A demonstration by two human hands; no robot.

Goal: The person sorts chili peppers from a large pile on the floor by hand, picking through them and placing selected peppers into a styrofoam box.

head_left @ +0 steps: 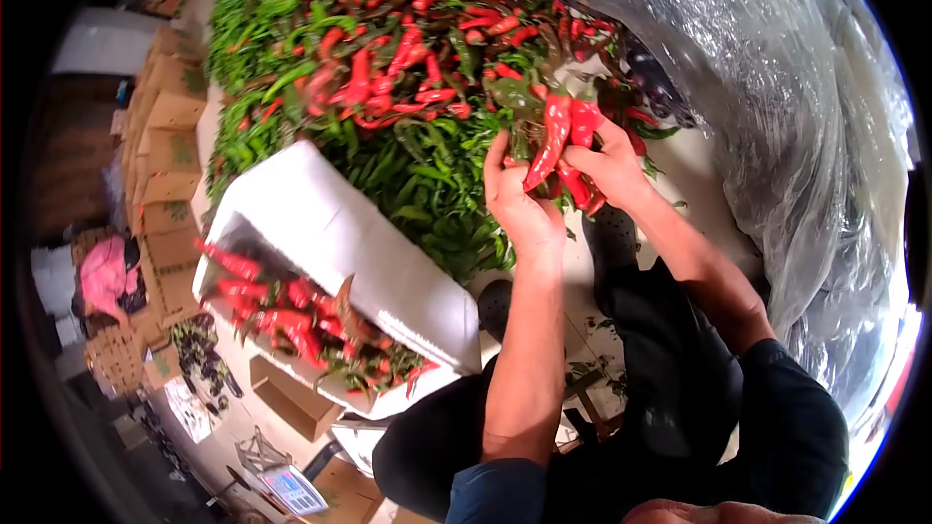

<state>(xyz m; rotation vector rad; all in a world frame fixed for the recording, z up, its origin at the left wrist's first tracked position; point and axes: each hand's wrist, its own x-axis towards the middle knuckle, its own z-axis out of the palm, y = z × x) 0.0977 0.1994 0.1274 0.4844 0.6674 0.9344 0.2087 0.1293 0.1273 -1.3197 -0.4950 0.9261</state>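
My left hand is closed around a bunch of long red chili peppers, which point in different directions. My right hand grips the same bunch from the other side, its thumb and fingers pressed against a red pepper. Some fingertips of both hands are hidden behind the peppers. Just beyond the hands spreads a large heap of green peppers with red peppers lying on top. To the left, a white foam box stands tilted, with red chili peppers inside.
Crumpled clear plastic sheeting hangs along the right side. Cardboard boxes are stacked at the left. An open carton and a scale are at the lower left. A person in pink is at the far left.
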